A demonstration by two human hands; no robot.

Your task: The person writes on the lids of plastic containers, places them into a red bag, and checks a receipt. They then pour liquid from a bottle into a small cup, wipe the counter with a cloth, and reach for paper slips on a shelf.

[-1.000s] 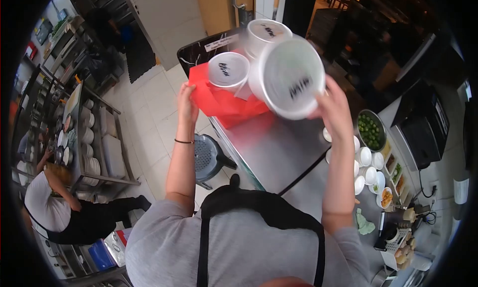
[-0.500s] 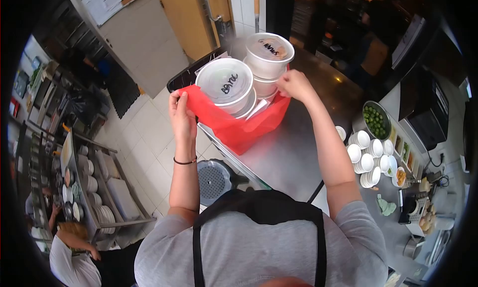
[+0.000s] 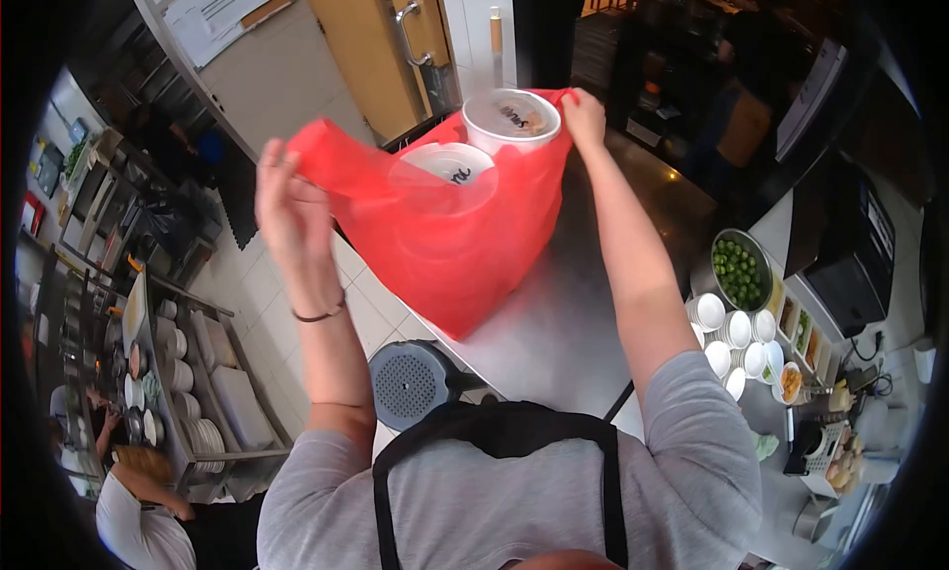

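Note:
A red bag (image 3: 445, 259) stands on the steel counter with its sides pulled up around round white tubs. One lidded tub (image 3: 510, 118) with black handwriting on its clear lid shows at the back right. Another lidded tub (image 3: 450, 163) at the left is partly covered by the bag's front. My left hand (image 3: 292, 199) is raised at the bag's left side, its fingers closed on the stretched red edge and slightly blurred. At the right top corner, my right hand (image 3: 585, 120) pinches the bag's rim beside the back tub.
A grey perforated stool (image 3: 410, 384) stands on the floor by the counter (image 3: 534, 348). To the right are stacked white cups (image 3: 733, 330) and a metal bowl of green fruit (image 3: 741, 270). Shelves with dishes (image 3: 203, 437) and another person (image 3: 148, 516) are at the left.
The bag's sides have been pulled up higher, now covering much of the left tub. My left hand moved outward to the left; my right hand rose with the bag's right corner.

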